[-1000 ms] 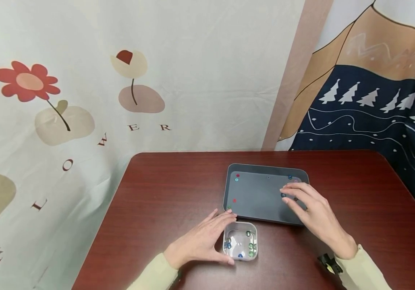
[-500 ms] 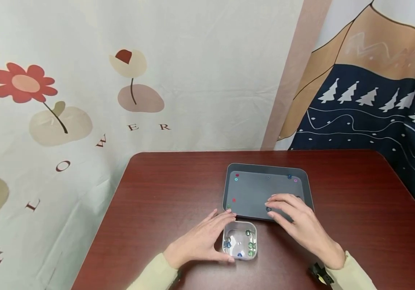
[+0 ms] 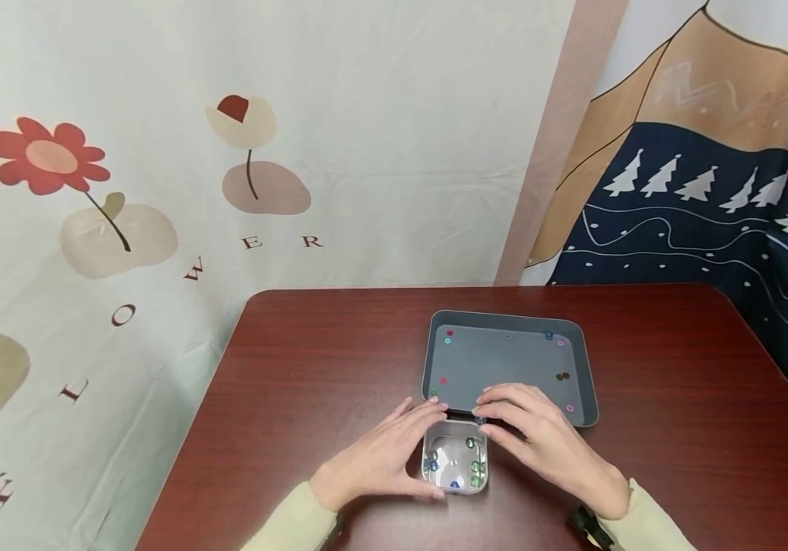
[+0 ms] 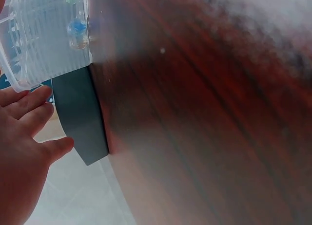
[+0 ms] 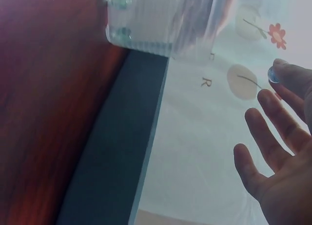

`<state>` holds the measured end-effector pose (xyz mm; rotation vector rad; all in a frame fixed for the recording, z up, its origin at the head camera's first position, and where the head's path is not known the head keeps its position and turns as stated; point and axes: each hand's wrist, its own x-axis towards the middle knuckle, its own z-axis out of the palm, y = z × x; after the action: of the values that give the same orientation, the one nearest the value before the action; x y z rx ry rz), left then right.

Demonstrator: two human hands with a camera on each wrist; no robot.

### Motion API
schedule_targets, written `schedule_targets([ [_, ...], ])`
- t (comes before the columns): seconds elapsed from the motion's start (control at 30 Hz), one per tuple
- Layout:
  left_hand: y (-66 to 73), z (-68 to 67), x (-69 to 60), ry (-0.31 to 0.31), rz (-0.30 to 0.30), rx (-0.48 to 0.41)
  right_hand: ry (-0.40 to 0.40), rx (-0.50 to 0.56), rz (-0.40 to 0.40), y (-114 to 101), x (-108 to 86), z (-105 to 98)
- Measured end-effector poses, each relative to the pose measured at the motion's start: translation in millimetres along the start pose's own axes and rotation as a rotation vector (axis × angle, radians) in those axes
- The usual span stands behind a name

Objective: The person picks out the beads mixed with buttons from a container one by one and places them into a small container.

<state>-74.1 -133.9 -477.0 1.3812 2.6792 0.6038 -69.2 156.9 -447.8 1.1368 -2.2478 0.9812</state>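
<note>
My right hand pinches a small blue glass marble between thumb and forefinger, its other fingers spread. It hovers at the back right corner of a clear plastic box, above the tray's near edge. Several green and blue marbles lie in the box. With fingers stretched out, my left hand rests along the box's left side, thumb near its front corner. Behind the box sits the grey tray, holding a dark blue marble at the back and brown pieces on the right.
Small red pieces and coloured rings also lie in the tray, among them a pink ring at its front right. The brown wooden table reaches back to a curtain with printed flowers.
My right hand has moved left and nearer with the marble, from over the tray's right part to the box's back right corner. The left hand has stayed beside the box.
</note>
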Motion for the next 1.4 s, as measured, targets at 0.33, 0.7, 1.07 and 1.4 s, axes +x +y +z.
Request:
schedule_targets([
  [0.33,-0.1,-0.5,-0.8,0.001,-0.003,-0.020,-0.128,-0.003,-0.017,-1,-4.9,14],
  [0.7,-1.7,0.7,0.8,0.006,0.014,-0.011,-0.226,0.001,0.010,1,-13.0,25],
  [1.07,-3.0,-0.3,1.5,-0.004,0.011,-0.035,-0.217,-0.017,0.016,6,-15.7,27],
  [1.4,-3.5,1.3,0.8,0.000,0.013,-0.002,-0.198,-0.085,0.140,14,-13.6,1],
])
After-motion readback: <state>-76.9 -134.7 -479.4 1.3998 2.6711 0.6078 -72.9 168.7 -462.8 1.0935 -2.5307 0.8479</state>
